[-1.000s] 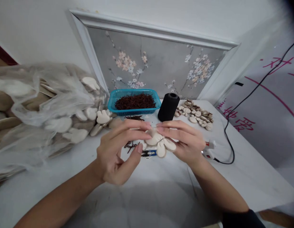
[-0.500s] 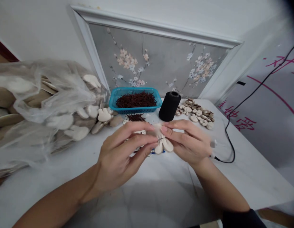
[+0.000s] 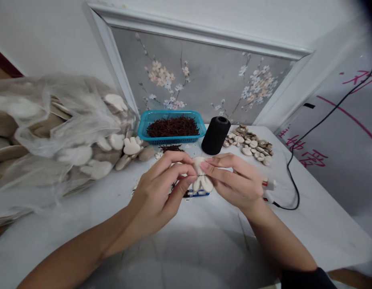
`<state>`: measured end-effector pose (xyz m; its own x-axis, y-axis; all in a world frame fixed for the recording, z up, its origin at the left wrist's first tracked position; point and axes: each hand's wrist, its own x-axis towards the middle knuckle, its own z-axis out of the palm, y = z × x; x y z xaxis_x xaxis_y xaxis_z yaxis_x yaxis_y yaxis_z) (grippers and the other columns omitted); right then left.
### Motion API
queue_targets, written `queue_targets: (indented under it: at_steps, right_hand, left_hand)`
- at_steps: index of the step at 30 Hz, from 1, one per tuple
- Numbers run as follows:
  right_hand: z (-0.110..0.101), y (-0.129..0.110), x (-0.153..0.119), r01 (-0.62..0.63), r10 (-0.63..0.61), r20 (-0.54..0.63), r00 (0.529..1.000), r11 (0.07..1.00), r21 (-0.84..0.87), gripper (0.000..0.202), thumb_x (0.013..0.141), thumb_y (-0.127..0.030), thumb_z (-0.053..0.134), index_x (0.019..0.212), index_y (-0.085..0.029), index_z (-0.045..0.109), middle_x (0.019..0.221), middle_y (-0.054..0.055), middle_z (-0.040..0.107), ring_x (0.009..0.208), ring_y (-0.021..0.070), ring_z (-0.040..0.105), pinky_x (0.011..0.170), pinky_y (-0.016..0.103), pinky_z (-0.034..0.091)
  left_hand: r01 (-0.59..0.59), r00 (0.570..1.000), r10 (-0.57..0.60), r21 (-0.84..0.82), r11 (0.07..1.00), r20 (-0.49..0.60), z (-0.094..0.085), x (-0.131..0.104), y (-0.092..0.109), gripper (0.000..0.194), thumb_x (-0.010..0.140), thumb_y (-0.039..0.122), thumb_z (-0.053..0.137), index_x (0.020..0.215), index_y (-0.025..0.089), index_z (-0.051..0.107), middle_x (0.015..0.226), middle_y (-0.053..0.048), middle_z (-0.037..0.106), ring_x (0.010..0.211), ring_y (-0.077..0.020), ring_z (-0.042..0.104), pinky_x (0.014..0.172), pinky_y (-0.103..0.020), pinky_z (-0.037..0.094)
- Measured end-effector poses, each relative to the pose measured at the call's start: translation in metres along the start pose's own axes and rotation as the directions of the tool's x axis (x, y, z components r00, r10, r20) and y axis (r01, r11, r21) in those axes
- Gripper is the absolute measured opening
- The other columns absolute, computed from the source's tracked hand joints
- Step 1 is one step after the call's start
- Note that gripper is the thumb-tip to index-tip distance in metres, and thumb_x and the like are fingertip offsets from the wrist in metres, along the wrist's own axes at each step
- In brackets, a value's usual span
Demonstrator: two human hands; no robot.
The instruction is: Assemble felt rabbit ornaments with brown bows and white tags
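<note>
Between my two hands, above the table, is a small cream fabric bunny-shaped piece point(image 3: 203, 184) with two rounded ears pointing down toward me. A dark thread seems to cross it at the base of the ears. My left hand point(image 3: 162, 186) pinches its left side with thumb and fingertips. From the right, my right hand point(image 3: 237, 180) grips the piece, thumb pressed on its front. Beneath them, partly covered, lie blue-handled thread snips point(image 3: 199, 194) and some small tags. A black cone of thread point(image 3: 216, 135) stands just behind my right hand.
A blue basket point(image 3: 141, 132) of dark brown strips stands at the back, with loose strips point(image 3: 170, 148) before it. Clear plastic bags point(image 3: 62, 132) of bunny-shaped fabric pieces fill the left. A pile of small stuffed pieces point(image 3: 258, 149) lies right, near a black cable point(image 3: 290, 168).
The fabric piece has shifted slightly left and turned a little in my fingers, and more of the snips shows beneath it. Both hands keep their pinch.
</note>
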<state>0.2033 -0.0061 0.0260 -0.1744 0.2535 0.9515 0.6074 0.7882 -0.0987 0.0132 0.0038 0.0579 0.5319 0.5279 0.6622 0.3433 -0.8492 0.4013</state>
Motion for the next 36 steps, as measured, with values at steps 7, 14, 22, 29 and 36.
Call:
queue_targets:
  at_steps: [7,14,22,29,36]
  right_hand:
    - [0.002,0.004,-0.001,-0.021,0.02,0.026,0.999,0.998,0.056,0.028,0.082,-0.008,0.064,0.104,-0.024,0.068,0.085,0.004,0.064,0.078,0.0157,0.067,0.066,0.03,0.062]
    - [0.009,0.003,-0.005,-0.046,0.044,0.012,0.999,0.989,0.141,0.029,0.081,-0.009,0.065,0.104,-0.026,0.069,0.086,0.002,0.066,0.078,0.0147,0.068,0.067,0.029,0.061]
    - [0.006,-0.003,0.003,-0.217,0.197,0.112,0.974,0.952,0.213,0.022,0.079,-0.01,0.065,0.097,-0.02,0.071,0.075,0.003,0.065,0.063,0.0117,0.062,0.055,0.025,0.054]
    - [0.003,-0.003,0.006,-0.26,0.219,0.17,0.961,0.925,0.278,0.02,0.081,-0.013,0.062,0.096,-0.022,0.072,0.079,0.003,0.067,0.068,0.0118,0.063,0.06,0.025,0.054]
    - [-0.002,-0.009,0.011,-0.466,0.39,0.306,0.868,0.853,0.235,0.009,0.077,-0.025,0.071,0.074,-0.017,0.069,0.063,-0.001,0.06,0.055,0.0085,0.053,0.054,0.021,0.046]
  left_hand:
    - [0.057,0.997,-0.055,-0.035,0.998,0.057,0.001,0.002,-0.005,0.009,0.093,0.018,0.046,0.089,0.021,0.054,0.101,-0.005,0.053,0.088,-0.0145,0.055,0.07,-0.025,0.049]
    - [0.06,0.998,-0.058,-0.039,0.997,0.039,-0.001,0.002,-0.003,0.009,0.093,0.017,0.046,0.089,0.02,0.053,0.099,-0.004,0.052,0.084,-0.0125,0.054,0.063,-0.021,0.049]
    - [0.084,0.996,-0.084,-0.051,0.995,0.005,0.0,0.001,-0.008,0.008,0.093,0.019,0.046,0.088,0.02,0.052,0.096,-0.004,0.052,0.081,-0.0124,0.055,0.058,-0.021,0.048]
    - [0.052,0.999,-0.053,-0.118,0.992,-0.009,-0.001,0.002,-0.01,0.012,0.093,0.022,0.046,0.101,0.02,0.056,0.105,-0.006,0.056,0.08,-0.0117,0.056,0.061,-0.021,0.051]
    - [0.05,0.998,-0.041,-0.193,0.98,0.053,-0.001,0.006,-0.012,0.016,0.094,0.023,0.044,0.094,0.021,0.06,0.098,-0.006,0.061,0.078,-0.0138,0.059,0.059,-0.023,0.051]
